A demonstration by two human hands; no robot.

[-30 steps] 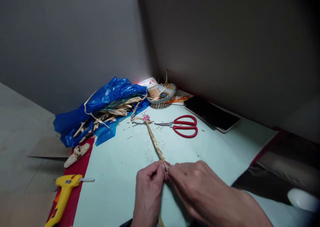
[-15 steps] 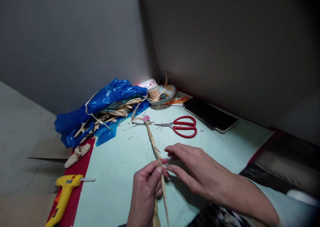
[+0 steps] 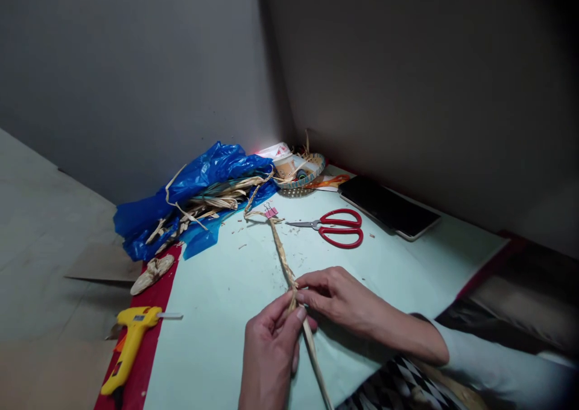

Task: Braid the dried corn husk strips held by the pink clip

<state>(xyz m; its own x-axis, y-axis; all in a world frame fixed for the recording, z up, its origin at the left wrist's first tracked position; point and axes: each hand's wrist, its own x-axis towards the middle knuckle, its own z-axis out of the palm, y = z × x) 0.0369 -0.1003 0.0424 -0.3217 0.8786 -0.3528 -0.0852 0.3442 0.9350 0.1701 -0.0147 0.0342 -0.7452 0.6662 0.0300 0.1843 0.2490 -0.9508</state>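
A pale braid of dried plant strips [image 3: 281,254] runs toward me from a pink binder clip [image 3: 271,213] at its far end. My left hand [image 3: 274,343] is closed on the strips at the braid's near end, thumb on top. From the right, my right hand [image 3: 337,295] pinches the braid at the same spot, its fingertips close to the left ones. One long loose strip [image 3: 314,356] trails from between the hands to the bottom of the view. What the curled fingers cover is hidden.
Red-handled scissors [image 3: 339,228] lie right of the clip, near a black tablet [image 3: 389,208]. A blue plastic bag [image 3: 203,175] with dried strips sits at the back left, beside a woven basket [image 3: 316,169]. A yellow glue gun [image 3: 131,343] rests on the red left edge.
My right hand, with fingers apart half a second ago, has come in left and closed on the braid. My left hand keeps its hold. The whole view has shifted slightly.
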